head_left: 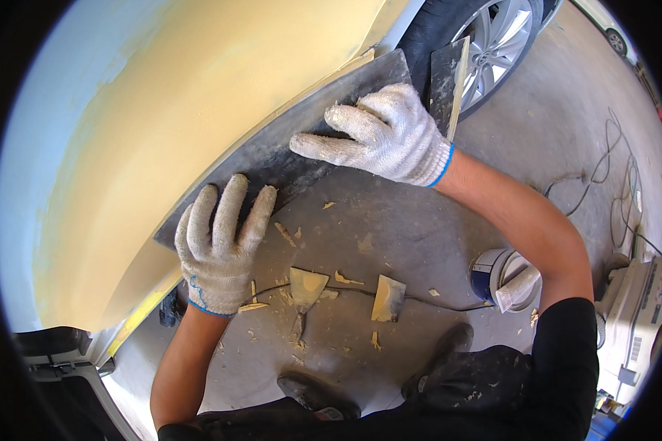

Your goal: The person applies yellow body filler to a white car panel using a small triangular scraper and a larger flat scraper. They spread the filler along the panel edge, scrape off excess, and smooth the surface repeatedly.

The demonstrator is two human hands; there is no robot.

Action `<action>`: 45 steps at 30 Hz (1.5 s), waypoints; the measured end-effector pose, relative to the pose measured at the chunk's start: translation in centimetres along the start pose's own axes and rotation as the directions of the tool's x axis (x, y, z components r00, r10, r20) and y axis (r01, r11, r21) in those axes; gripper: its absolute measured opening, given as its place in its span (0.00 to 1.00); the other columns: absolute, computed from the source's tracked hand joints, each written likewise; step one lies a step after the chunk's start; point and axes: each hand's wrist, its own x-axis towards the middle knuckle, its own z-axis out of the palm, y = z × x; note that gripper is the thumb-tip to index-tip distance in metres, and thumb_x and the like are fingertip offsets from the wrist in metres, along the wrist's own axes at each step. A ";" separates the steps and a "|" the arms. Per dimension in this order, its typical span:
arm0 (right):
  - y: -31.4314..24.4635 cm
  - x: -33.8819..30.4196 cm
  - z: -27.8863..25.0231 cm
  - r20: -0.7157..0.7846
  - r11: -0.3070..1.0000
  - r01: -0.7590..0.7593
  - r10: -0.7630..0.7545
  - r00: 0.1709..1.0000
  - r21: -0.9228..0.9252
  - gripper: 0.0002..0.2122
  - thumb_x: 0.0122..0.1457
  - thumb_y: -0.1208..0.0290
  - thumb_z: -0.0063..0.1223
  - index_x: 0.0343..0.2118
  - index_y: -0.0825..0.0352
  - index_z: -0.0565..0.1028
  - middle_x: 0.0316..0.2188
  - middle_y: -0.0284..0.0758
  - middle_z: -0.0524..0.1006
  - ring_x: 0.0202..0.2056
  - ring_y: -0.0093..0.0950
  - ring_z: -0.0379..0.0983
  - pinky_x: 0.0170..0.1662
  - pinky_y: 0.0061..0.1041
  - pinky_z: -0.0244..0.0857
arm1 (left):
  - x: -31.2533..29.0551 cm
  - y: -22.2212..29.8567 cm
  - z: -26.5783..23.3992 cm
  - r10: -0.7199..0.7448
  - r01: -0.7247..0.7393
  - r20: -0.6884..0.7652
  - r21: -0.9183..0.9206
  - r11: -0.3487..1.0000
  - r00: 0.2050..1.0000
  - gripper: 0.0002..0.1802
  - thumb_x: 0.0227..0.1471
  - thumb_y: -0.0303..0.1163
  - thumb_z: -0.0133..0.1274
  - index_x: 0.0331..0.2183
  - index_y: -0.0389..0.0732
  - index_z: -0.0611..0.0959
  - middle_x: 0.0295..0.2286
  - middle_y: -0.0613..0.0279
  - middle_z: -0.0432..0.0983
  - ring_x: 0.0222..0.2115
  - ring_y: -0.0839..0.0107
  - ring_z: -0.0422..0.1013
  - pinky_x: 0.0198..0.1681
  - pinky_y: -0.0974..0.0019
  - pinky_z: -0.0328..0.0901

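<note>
A long, dark, flexible spreader sheet point(261, 156) lies bent along the curved car panel point(162, 132), which is coated in yellow filler. My left hand point(224, 246), in a white knit glove, presses its spread fingers over the sheet's lower left end. At the upper right end, my gloved right hand point(386, 136) grips the sheet, its fingers pointing left across it; its thumb is hard to make out. Right behind that hand a dark plate point(443, 84) with yellow filler along its edge shows; whether the hand also holds it, I cannot tell.
A filler knife point(307, 288) and a filler-smeared scraper plate point(388, 299) lie on the floor among filler scraps. A tub point(502, 275) stands to the right, a cable point(434, 303) crosses the floor, and a car wheel point(493, 55) is at the top.
</note>
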 end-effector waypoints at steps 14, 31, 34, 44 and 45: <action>-0.6 0.8 -0.9 -0.055 1.000 -0.021 0.021 0.998 0.006 0.24 0.55 0.63 0.56 0.57 0.36 0.77 0.43 0.23 0.70 0.43 0.25 0.68 0.47 0.31 0.65 | -0.4 -0.3 -1.7 0.007 -0.004 0.059 -0.052 0.999 0.998 0.28 0.54 0.32 0.57 0.56 0.63 0.80 0.57 0.62 0.72 0.54 0.54 0.68 0.56 0.52 0.66; 0.3 1.1 -1.1 -0.012 1.000 0.003 -0.003 1.000 -0.002 0.25 0.50 0.66 0.65 0.52 0.31 0.80 0.45 0.23 0.68 0.46 0.27 0.65 0.49 0.32 0.64 | 0.1 -0.3 -1.5 -0.001 0.003 0.048 -0.042 0.999 0.999 0.29 0.53 0.31 0.57 0.57 0.64 0.80 0.56 0.62 0.73 0.54 0.54 0.68 0.56 0.52 0.65; 0.4 1.1 -0.9 -0.021 1.000 0.004 -0.004 1.000 0.000 0.25 0.50 0.66 0.66 0.52 0.31 0.80 0.44 0.23 0.68 0.46 0.27 0.66 0.48 0.31 0.64 | 0.3 -0.2 -1.6 -0.011 0.014 0.053 -0.046 0.999 0.999 0.29 0.53 0.31 0.57 0.56 0.64 0.80 0.56 0.62 0.73 0.54 0.55 0.68 0.56 0.53 0.66; 0.5 1.2 -0.8 -0.037 1.000 -0.002 0.003 0.999 0.013 0.27 0.50 0.68 0.67 0.54 0.32 0.79 0.45 0.23 0.69 0.45 0.27 0.67 0.48 0.31 0.65 | 0.3 -0.3 -1.2 -0.003 0.004 0.027 -0.041 0.999 1.000 0.28 0.52 0.31 0.59 0.56 0.64 0.80 0.56 0.64 0.73 0.53 0.56 0.69 0.53 0.54 0.67; 0.5 1.2 -0.8 -0.033 1.000 -0.001 0.002 0.999 0.020 0.27 0.50 0.68 0.67 0.54 0.32 0.79 0.45 0.23 0.69 0.44 0.27 0.67 0.47 0.31 0.65 | 0.2 -0.4 -1.2 -0.001 0.003 0.029 -0.040 0.999 1.000 0.29 0.52 0.31 0.59 0.56 0.64 0.80 0.56 0.64 0.73 0.53 0.56 0.69 0.53 0.54 0.67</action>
